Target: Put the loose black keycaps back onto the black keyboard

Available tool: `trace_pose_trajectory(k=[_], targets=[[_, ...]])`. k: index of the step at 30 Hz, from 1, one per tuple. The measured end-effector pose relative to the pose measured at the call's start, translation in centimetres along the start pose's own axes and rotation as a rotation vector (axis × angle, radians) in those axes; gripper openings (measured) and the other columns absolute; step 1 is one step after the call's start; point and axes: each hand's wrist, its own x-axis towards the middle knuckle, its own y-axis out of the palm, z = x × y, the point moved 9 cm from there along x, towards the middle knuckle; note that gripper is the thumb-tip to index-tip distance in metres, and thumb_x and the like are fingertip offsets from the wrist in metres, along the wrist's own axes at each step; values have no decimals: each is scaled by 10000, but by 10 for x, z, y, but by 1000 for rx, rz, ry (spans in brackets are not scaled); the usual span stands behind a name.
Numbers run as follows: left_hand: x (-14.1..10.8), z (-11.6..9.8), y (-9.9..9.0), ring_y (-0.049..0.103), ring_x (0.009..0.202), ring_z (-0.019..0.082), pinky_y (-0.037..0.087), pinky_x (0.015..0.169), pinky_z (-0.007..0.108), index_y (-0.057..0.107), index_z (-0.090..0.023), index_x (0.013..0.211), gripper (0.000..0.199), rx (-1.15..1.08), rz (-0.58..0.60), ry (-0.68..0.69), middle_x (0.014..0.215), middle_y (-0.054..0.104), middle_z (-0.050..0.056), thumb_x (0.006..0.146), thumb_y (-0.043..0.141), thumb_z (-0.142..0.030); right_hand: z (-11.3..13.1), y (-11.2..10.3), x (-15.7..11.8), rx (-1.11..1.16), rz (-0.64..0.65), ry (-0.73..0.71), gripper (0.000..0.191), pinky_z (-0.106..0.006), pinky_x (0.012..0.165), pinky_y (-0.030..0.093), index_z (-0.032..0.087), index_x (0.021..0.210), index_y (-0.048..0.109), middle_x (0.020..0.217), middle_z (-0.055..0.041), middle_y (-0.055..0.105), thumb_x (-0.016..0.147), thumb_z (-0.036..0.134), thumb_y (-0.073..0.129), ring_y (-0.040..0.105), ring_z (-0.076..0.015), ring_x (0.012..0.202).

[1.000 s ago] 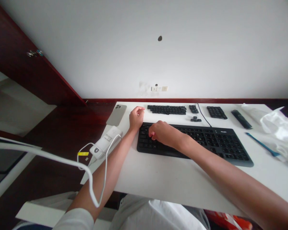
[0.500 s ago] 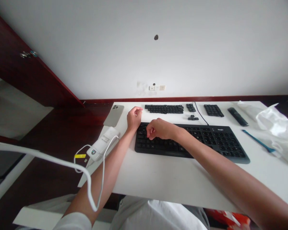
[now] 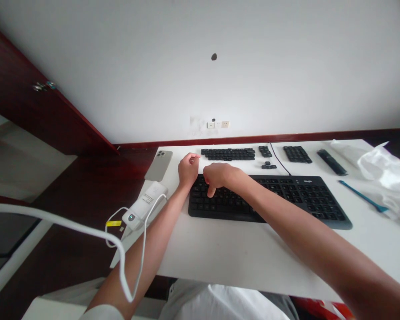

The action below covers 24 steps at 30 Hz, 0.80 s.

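Observation:
My left hand [image 3: 188, 170] rests loosely curled on the white desk [image 3: 240, 253], just beyond the top-left corner of a black computer keyboard [image 3: 280, 202]. It holds nothing. My right hand [image 3: 218, 175] hangs over the keyboard's left part, its index finger pointing down onto the keys. Its curled fingers hide whatever lies under the palm. Beyond the keyboard lie rows of loose black keycaps [image 3: 228, 154], with smaller keycap groups [image 3: 265, 151] and a block of keycaps [image 3: 297, 154] to their right.
To the left stand a grey smartphone [image 3: 159, 165] and a white charger [image 3: 143, 205] with a white cable [image 3: 120, 249]. At the right lie a black remote control [image 3: 332, 162], a blue stick [image 3: 362, 198] and a white plastic bag [image 3: 385, 178]. A red-brown door [image 3: 36, 106] stands left.
My right hand has shifted slightly up and left over the keyboard, with its index finger now extended downward. My left hand stays at the keyboard's corner. The whole view has tilted slightly.

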Motion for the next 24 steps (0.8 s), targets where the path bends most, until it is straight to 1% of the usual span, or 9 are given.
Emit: trace_pose_trajectory(k=[4,10,14,18,21,24], targets=[[1,1,1,673,801,170,493,813,282,721,-237,871,176,2,-3,6,917,774,-9,869,545,-222,4,1,-3,-8,3,-9,556,-353,806,535,164,1178,780,1120,-142,764,711,434,916,719,-345,1063],[-1,0,1,672,793,170,492,808,284,722,-237,869,168,10,-2,-1,911,772,-8,866,555,-220,8,1,-2,-26,-17,-11,515,-353,813,535,168,1170,778,1096,-129,763,714,356,924,713,-334,1069],[-1,-1,0,668,784,167,491,807,283,720,-240,871,166,12,5,-14,906,771,-11,868,555,-220,8,0,-1,-10,-60,-19,494,-334,757,522,166,1132,787,1071,-126,768,691,331,939,717,-331,1047],[0,-2,0,666,791,168,490,811,283,719,-240,876,164,10,5,-1,896,767,-11,860,559,-213,3,4,3,49,-116,-83,411,-301,679,477,191,1045,809,995,-98,783,672,299,944,727,-300,982],[1,-2,1,664,792,166,490,804,282,719,-240,883,166,3,11,15,920,773,-12,855,558,-210,-3,10,8,107,-107,-134,380,-288,627,444,200,990,819,917,-75,789,667,360,938,731,-274,897],[1,-3,2,663,803,167,488,807,283,720,-240,878,168,7,20,36,936,776,-11,860,555,-215,-6,11,8,113,-97,-175,381,-287,606,430,193,970,825,882,-70,793,669,404,926,727,-262,842]])
